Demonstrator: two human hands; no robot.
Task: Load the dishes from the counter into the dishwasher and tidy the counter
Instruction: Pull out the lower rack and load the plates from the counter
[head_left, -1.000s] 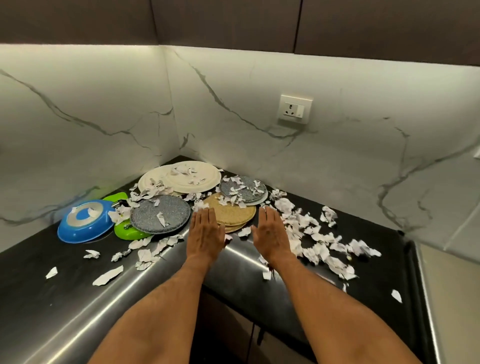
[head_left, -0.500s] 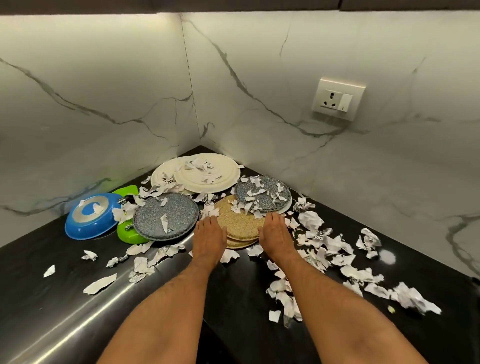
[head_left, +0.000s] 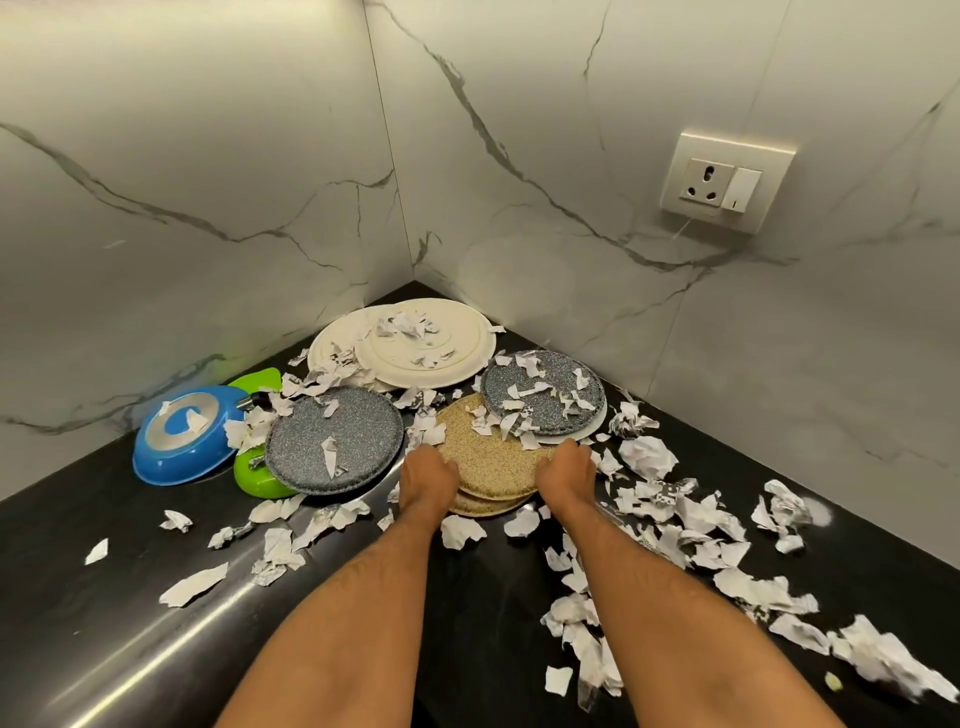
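Tan plates (head_left: 488, 457), stacked near desk (head_left: 104, 597) back corner: left hand (head_left: 428, 475) and right hand (head_left: 566, 470) grip opposite edges, fingers curled.

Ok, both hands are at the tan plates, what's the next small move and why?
Probably lift the tan plates slightly and tip the paper scraps off. The left hand and right hand flank the stack, and the gray plate overlaps its far edge.

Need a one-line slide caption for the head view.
Both hands, left hand and right hand, grasp the edges of the tan plate stack on a black counter littered with torn paper scraps.
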